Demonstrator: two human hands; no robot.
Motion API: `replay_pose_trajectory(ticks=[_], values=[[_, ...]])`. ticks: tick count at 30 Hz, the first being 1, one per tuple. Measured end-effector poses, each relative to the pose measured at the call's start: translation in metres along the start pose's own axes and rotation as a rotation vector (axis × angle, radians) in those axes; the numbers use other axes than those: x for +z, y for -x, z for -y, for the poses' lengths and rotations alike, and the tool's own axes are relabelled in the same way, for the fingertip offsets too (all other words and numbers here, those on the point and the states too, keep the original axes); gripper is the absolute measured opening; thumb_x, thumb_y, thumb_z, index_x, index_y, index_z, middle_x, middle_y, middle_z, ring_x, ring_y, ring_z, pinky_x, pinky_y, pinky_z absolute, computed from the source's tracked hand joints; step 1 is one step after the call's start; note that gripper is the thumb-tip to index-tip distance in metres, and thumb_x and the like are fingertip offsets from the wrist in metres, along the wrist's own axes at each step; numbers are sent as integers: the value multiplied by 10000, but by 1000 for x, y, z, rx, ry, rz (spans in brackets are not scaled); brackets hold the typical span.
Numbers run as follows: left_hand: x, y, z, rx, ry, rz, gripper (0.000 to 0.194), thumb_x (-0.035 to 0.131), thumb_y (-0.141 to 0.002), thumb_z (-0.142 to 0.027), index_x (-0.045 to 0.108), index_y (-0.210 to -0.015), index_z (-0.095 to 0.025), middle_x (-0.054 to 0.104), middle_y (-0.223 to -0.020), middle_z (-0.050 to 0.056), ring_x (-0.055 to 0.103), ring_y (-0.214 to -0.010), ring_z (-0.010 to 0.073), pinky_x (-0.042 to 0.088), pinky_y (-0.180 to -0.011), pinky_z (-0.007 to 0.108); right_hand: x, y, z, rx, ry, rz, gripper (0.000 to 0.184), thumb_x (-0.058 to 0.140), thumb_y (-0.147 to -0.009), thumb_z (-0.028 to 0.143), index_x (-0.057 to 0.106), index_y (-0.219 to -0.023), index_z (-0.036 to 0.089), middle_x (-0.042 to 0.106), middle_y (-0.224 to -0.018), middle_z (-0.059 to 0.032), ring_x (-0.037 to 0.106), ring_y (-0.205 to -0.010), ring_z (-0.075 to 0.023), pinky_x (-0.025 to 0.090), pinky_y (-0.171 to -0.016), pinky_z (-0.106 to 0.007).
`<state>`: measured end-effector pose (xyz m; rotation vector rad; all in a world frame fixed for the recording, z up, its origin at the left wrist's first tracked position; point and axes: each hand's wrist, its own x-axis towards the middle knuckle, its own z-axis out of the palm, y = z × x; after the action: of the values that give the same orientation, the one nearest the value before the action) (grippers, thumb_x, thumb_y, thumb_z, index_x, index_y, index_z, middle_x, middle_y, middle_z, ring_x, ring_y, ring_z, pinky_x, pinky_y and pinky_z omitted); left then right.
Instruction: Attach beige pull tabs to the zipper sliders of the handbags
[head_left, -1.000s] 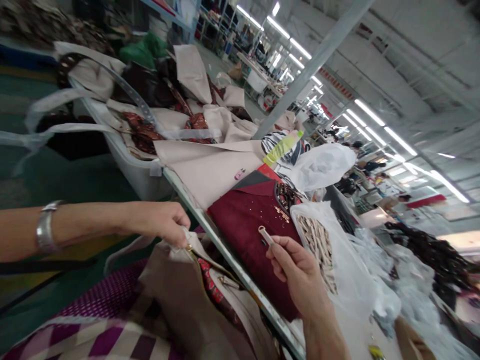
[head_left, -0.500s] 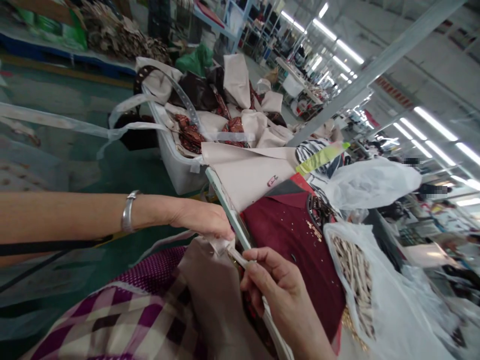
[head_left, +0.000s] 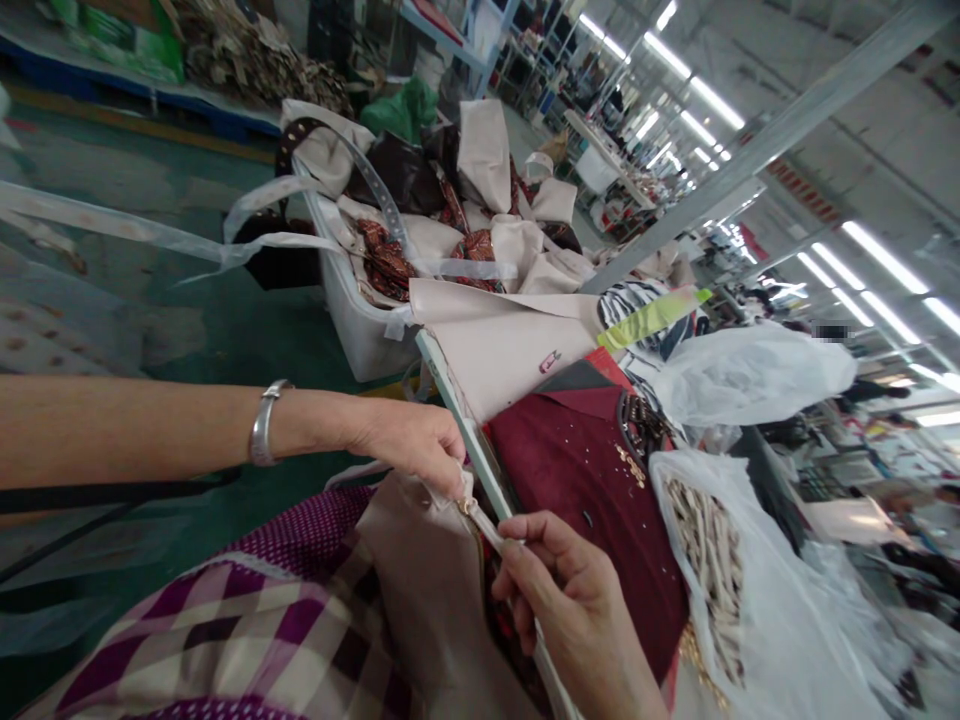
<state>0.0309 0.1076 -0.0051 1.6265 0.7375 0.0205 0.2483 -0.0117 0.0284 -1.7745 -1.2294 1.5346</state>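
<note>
A beige leather bag (head_left: 424,580) lies across the lap, its long opening showing a dark red patterned lining. My left hand (head_left: 412,440), with a silver bangle on the wrist, is closed on the bag's far upper corner. Just below those fingers sits a small gold-coloured metal fitting (head_left: 467,506). From it a narrow pale strap (head_left: 484,522) runs to my right hand (head_left: 566,585), which pinches it between thumb and forefinger. The strap continues down past the right palm along the opening. What exactly the left fingertips cover is hidden.
A green-edged table (head_left: 469,440) stands close ahead, bearing a burgundy piece (head_left: 592,500), a beige panel (head_left: 510,345) and a clear plastic bag (head_left: 787,590) of pale strips. Beyond it, a white bin (head_left: 360,330) overflows with bags. Pale perforated strips (head_left: 112,235) hang at left.
The right hand has shifted slightly right along the strap, and the left hand has turned a little. More of the gold-coloured fitting now shows between them.
</note>
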Motion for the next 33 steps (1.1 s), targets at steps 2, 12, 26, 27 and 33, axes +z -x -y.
replay_pose_trajectory(ticks=[2,12,26,27,33], values=[[1,0,-3,12,22,12,320,579,-674,-473,559,-646,-154,435,-566,-20,371,-521,102,259,-441,192,-2,1,1,4,-6,12,585,744,-756,684,594,-935,148,624,-618,7,476,-410,-51,366,-368,-125],[3,0,-14,-16,-20,-5,328,610,-672,-484,583,-650,-158,447,-539,-18,397,-474,106,257,-399,186,3,6,8,-11,-38,-22,594,767,-719,696,617,-892,149,613,-593,5,455,-402,-53,350,-364,-134],[8,-4,-4,-27,69,-27,259,619,-671,-416,571,-633,-164,450,-533,-33,391,-468,97,281,-402,183,-7,7,-7,12,-91,59,523,749,-809,625,591,-954,147,617,-627,21,489,-420,-49,381,-387,-130],[9,-4,-4,-18,77,-35,270,629,-666,-424,572,-634,-162,456,-539,-31,391,-478,97,273,-409,183,-7,9,-8,5,-94,48,527,748,-808,628,595,-950,144,613,-626,23,483,-420,-43,379,-392,-128],[8,1,-13,31,144,-39,352,700,-663,-485,578,-676,-155,476,-590,-39,394,-534,94,276,-468,189,-31,28,-33,7,-80,-39,616,692,-847,657,539,-1159,148,611,-624,34,448,-392,-45,322,-378,-136]])
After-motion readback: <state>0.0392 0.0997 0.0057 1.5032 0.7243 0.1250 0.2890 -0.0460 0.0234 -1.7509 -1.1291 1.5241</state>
